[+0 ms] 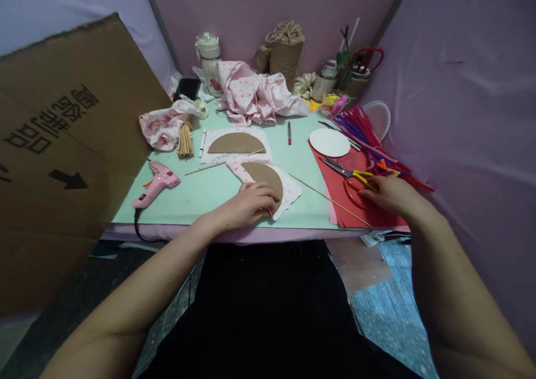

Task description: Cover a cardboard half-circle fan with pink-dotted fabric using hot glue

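Observation:
My left hand [257,199] lies over a fabric-backed cardboard half-circle [271,179] near the table's front edge, its fingers curled on the piece. Pink-dotted white fabric [293,192] sticks out around the card, with one strip folded over at the upper left. At the right, my right hand [387,192] is closed on the yellow handles of a pair of scissors [345,172], whose blades point left above red sheets [335,192]. Orange-red handles [354,195] lie beside those fingers. Behind the left hand, a second cardboard half-circle [237,143] rests flat on dotted fabric.
A pink glue gun [157,183] with a red light lies left. Thin sticks [326,193], a stick bundle [185,140], a marker [289,133], a white disc [329,143] and pipe cleaners [360,122] surround the work. A large cardboard box [75,144] borders the left; crumpled fabric [255,94] sits behind.

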`<state>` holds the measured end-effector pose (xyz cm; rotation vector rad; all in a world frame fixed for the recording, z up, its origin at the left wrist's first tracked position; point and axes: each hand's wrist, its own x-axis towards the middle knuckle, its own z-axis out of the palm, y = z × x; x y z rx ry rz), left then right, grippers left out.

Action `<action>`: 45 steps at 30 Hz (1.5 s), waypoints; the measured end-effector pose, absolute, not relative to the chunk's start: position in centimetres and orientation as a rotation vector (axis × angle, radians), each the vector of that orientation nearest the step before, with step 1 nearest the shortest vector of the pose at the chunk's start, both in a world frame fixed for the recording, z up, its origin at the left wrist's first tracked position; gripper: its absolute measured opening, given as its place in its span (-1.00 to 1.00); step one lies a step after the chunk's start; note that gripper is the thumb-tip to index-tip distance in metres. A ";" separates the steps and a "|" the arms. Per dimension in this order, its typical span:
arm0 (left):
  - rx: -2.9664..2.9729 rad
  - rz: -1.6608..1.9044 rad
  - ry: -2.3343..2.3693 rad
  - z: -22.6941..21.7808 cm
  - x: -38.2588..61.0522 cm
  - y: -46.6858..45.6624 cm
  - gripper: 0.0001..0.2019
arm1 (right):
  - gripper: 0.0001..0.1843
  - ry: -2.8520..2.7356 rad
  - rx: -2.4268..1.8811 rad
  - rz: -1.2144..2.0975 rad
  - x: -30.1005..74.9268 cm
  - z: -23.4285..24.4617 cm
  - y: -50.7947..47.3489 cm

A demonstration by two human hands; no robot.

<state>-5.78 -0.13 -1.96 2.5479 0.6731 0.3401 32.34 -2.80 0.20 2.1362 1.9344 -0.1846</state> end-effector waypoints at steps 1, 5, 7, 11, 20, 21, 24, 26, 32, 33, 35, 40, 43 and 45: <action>2.544 0.336 0.673 -1.9 -5.8 -0.1 -0.86 | -0.62 1.954 2.116 -0.190 32.3 0.3 -2.4; 2.538 0.355 0.665 -2.0 -5.8 -0.1 -0.85 | -0.74 2.021 2.072 -0.218 31.8 1.0 -1.6; 2.536 0.378 0.661 -2.1 -5.9 -0.1 -0.85 | -0.72 2.013 2.099 -0.223 31.5 1.4 -2.1; 2.527 0.386 0.655 -2.3 -5.9 -0.1 -0.87 | -0.70 1.993 2.241 -0.140 31.4 2.0 -5.5; 2.545 0.365 0.629 -2.0 -5.9 -0.1 -0.81 | -0.59 2.785 2.104 0.005 26.5 -0.5 -15.7; 2.549 0.364 0.621 -2.0 -6.0 -0.1 -0.81 | -0.57 2.793 2.066 0.105 25.6 -0.9 -16.2; 2.558 0.361 0.604 -1.9 -6.2 0.0 -0.82 | -0.58 2.735 1.984 0.264 23.3 -1.8 -16.9; 2.561 0.352 0.599 -1.9 -6.3 0.0 -0.82 | -0.59 2.718 1.949 0.305 22.4 -2.0 -16.8; 2.564 0.349 0.611 -1.8 -6.3 0.0 -0.82 | -0.63 2.717 1.934 0.429 21.4 -1.6 -16.7; 2.565 0.354 0.610 -1.8 -6.3 0.0 -0.82 | -0.63 2.717 1.927 0.435 21.3 -1.5 -16.8; 2.566 0.356 0.611 -1.8 -6.2 0.0 -0.82 | -0.63 2.709 1.915 0.449 21.2 -1.2 -16.8; 2.574 0.357 0.610 -1.9 -6.2 0.0 -0.83 | -0.63 2.693 1.922 0.448 21.1 -1.3 -16.7; 2.578 0.354 0.614 -1.9 -6.2 0.0 -0.82 | -0.64 2.687 1.932 0.400 21.0 -1.5 -16.6; 2.577 0.344 0.615 -1.9 -6.2 0.0 -0.81 | -0.64 2.675 1.946 0.358 20.9 -1.6 -16.6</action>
